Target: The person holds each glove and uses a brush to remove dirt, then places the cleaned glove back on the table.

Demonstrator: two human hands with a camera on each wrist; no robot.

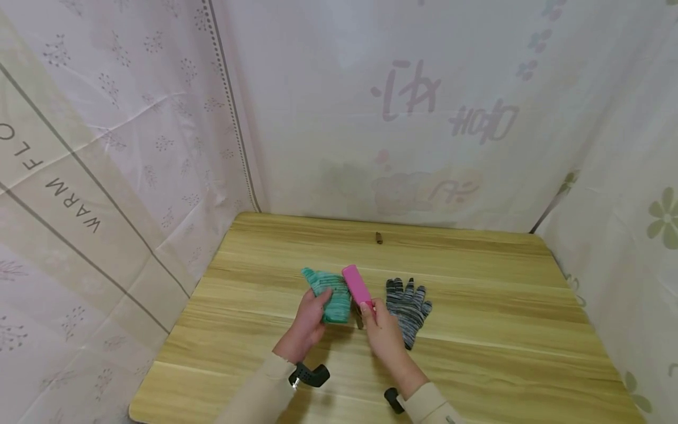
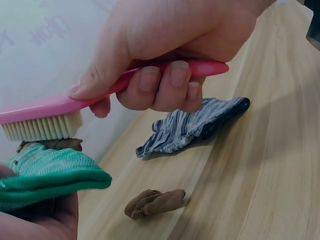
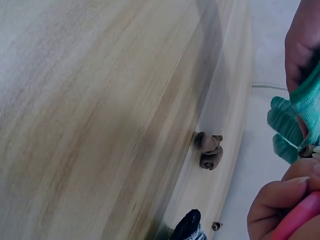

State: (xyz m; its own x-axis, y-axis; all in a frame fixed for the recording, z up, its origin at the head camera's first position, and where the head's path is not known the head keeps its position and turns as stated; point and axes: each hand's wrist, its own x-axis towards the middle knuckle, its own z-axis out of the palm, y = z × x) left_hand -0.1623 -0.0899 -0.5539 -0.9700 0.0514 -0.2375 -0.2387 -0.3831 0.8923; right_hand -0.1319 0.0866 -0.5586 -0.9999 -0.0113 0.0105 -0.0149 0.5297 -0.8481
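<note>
My left hand (image 1: 309, 321) holds a green knitted glove (image 1: 336, 303), thumb on top and the other fingers beneath it. My right hand (image 1: 385, 334) grips the handle of a pink brush (image 1: 356, 284). Pale bristles (image 2: 42, 128) point down at the glove in the left wrist view. Between bristles and glove lies a brown curled scrap (image 2: 62, 144), partly hidden by the brush; whether the bristles touch the knit I cannot tell. Right of the brush, a grey-and-black striped glove (image 1: 408, 309) lies flat on the table, fingers pointing away.
Another brown crumpled scrap (image 2: 155, 202) lies on the wooden table (image 1: 477, 353) below my hands. A small brown roll (image 1: 378, 238) sits near the far edge. Printed pale curtains (image 1: 339, 118) hang behind and at both sides. Each wrist carries a black device (image 1: 312, 375).
</note>
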